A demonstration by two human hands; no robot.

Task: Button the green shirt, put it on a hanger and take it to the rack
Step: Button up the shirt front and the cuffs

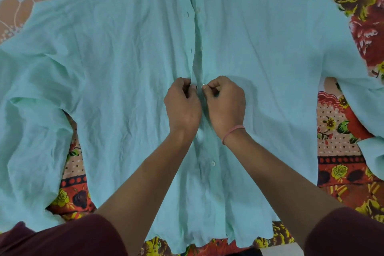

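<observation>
We see the floral bedsheet (340, 151) spread under everything, red and yellow flowers showing at the left, right and far corners. On it lies the green shirt (116, 72), front up, collar at the far side and hem near us, sleeves spread out to the left and right. It fills most of the view and is creased all over.

Both forearms reach from the near edge toward the middle of the shirt, out of dark maroon sleeves (62, 239), and converge at the front opening. The left hand (181, 106) is curled knuckles-up, thumb and fingers pinched shut on the edge of the left front panel with the buttonholes. The right hand (225, 104) is curled the same way just beside it, fingertips closed on the edge of the right panel, where a small button (203, 85) shows at the fingertips. The two hands nearly touch. A pink thread band (232, 132) circles the right wrist.

Beyond the hands the placket (196, 62) lies open, with dark buttonholes on the left and pale buttons on the right. Nearer us, another white button (213, 163) sits on the closed part of the front.
</observation>
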